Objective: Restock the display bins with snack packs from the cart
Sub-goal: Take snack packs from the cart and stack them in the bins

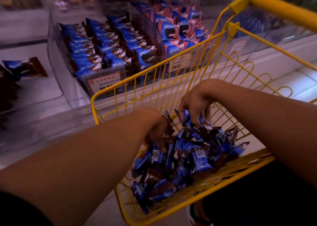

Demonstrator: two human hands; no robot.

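1. Packs (197, 159) lie in a loose heap in the yellow cart (171, 75), blue and brown foil wrappers, facing every way.
2. Left hand (158, 133) is down in the heap at its left edge, fingers curled into the packs; looks like it grips one or more, though the fingertips are partly buried.
3. Right hand (195, 105) is over the far side of the heap, fingers curled and pinching a blue pack by its upper end.
4. Handling guess: packs are light, wrappers thin, crinkly and slick, so they likely slide against each other and slip out of a loose bunch.
5. Contents are probably brittle biscuits, so squeezing hard across the middle risks crushing.
6. Best hold: pinch the crimped end seam, or span the flat faces lightly; several at once only if stacked flat.
7. Bin (109, 42) just beyond the cart already holds rows of the same blue packs standing on edge, nearly full.
8. Pink bin (180, 30) to its right holds blue and pink packs.
9. Price tags (104, 83) sit on the bin fronts.
10. Left bin (51, 81) holds few packs and has space.
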